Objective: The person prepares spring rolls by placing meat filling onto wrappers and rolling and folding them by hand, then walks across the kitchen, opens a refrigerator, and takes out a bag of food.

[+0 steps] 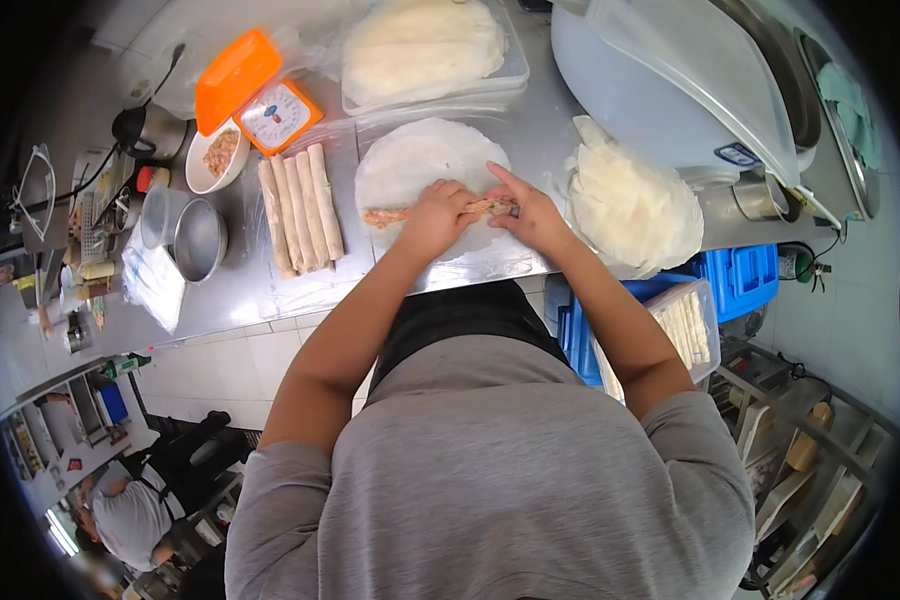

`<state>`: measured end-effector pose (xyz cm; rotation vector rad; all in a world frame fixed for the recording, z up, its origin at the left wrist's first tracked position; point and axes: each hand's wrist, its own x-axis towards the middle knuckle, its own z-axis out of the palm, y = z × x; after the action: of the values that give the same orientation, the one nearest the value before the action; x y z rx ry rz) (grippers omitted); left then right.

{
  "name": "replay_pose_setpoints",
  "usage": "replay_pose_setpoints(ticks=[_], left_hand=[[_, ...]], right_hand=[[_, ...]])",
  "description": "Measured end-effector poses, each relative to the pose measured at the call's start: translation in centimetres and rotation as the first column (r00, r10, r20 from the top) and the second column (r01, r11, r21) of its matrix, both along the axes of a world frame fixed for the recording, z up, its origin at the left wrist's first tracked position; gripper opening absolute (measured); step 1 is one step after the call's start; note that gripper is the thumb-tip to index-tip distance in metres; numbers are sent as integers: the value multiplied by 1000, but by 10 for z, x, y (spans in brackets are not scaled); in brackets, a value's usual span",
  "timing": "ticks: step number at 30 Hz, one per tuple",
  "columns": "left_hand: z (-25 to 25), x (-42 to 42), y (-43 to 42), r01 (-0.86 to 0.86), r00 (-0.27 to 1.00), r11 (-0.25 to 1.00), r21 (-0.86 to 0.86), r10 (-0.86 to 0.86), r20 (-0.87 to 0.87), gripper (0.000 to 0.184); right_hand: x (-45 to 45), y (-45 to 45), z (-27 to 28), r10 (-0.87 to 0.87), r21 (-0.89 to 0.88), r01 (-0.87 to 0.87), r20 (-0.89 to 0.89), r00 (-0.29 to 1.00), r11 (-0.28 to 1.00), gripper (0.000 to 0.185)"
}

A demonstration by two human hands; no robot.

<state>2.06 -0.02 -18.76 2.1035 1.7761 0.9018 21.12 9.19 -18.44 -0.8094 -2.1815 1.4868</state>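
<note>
Filling under left hand, orange scale with illegible dial markings

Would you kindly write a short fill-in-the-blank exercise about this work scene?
The kitchen scale is mainly coloured ____.
The left hand and right hand touch filling on a wrapper whose outline is ____.
The loose wrapper stack lies nearer the ____ hand.
The rolls by the kitchen scale lie nearer the ____ hand.
Missing words: orange; round; right; left.

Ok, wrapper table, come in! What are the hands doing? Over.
Left hand, right hand: both on filling strip. Strip: laid across round wrapper. Rolls left, wrapper stack right: neither in the way.
</note>
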Motion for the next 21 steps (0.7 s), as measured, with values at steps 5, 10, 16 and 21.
replay_pose_setpoints(ticks=[5, 10, 16, 21], left_hand=[[17, -66, -35, -82, 996, 984, -157, 74, -58, 23], [21, -97, -59, -150, 989, 968, -201, 150, -13, 26], [11, -86, -55, -117, 990, 993, 6, 117, -83, 18], [4, -75, -50, -125, 991, 992, 11, 125, -46, 19]], right_hand=[[2, 2, -3, 6, 22, -6, 5, 1000, 1000, 85], [2, 7, -11, 24, 41, -19, -122, 992, 999, 69], [-46, -6, 14, 59, 621, -55, 14, 998, 782, 32], [-82, -18, -10, 170, 509, -219, 141, 975, 832, 26]])
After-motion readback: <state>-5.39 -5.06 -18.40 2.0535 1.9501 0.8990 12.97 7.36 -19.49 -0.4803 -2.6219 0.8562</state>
